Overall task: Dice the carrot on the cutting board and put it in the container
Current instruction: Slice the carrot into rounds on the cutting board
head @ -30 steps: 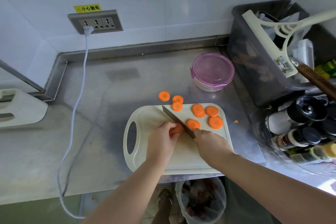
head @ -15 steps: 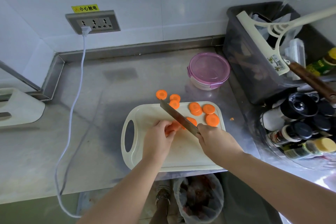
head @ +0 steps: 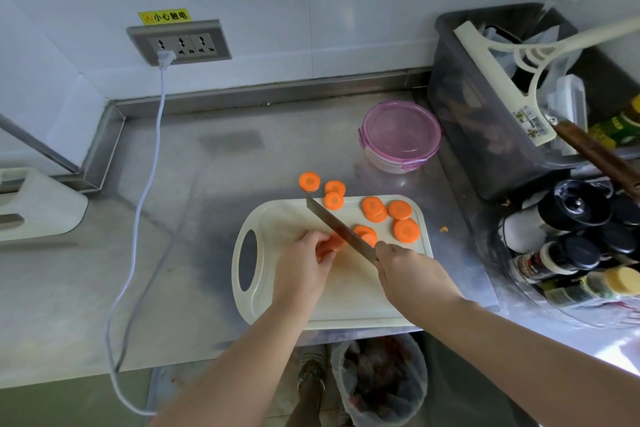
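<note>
A white cutting board (head: 349,302) lies on the steel counter. My left hand (head: 301,270) grips the uncut carrot stub (head: 329,244) on the board. My right hand (head: 408,274) grips the handle of a knife (head: 337,227), whose blade slants across the board and rests against the carrot end. Several round carrot slices (head: 406,230) lie on the board's far right part, and two slices (head: 309,181) sit on the counter just beyond the board. The round container with a purple lid (head: 401,135) stands closed behind the board.
A dark bin (head: 485,121) with a white squeegee and bags stands at the right. Bottles and jars (head: 571,246) crowd the right edge. A white cable (head: 138,201) runs from the wall socket down the counter. A lined waste bin (head: 381,378) sits below the counter edge.
The knife has lifted slightly and shifted along the carrot between cuts; another slice lies beside the blade. My left hand has stayed on the carrot stub.
</note>
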`<control>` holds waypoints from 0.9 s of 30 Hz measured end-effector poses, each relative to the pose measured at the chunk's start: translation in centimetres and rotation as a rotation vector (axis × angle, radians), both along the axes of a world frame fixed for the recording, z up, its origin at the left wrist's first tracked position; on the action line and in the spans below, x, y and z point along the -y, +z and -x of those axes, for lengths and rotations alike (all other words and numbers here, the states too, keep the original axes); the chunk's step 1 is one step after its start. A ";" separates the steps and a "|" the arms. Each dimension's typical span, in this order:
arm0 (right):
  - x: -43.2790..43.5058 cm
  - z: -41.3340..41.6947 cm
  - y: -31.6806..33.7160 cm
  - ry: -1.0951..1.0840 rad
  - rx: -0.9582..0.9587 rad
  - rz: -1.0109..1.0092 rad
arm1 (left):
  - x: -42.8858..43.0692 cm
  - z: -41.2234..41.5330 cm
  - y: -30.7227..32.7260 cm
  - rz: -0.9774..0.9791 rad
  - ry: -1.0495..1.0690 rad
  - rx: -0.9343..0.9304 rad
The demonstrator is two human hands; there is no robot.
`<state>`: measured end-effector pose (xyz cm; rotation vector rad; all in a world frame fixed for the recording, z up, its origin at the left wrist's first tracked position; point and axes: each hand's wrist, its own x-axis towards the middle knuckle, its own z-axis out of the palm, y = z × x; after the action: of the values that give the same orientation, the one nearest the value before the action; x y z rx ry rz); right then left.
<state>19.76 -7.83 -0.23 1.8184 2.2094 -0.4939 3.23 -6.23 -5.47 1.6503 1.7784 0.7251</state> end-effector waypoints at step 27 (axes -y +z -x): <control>-0.7 0.5 -0.1 -0.098 -0.109 -0.021 | 0.0 0.4 0.0 0.039 0.003 0.030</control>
<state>19.30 -7.08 -0.29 1.9622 2.2107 -0.6050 2.81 -6.25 -5.47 1.6033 1.7640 0.7089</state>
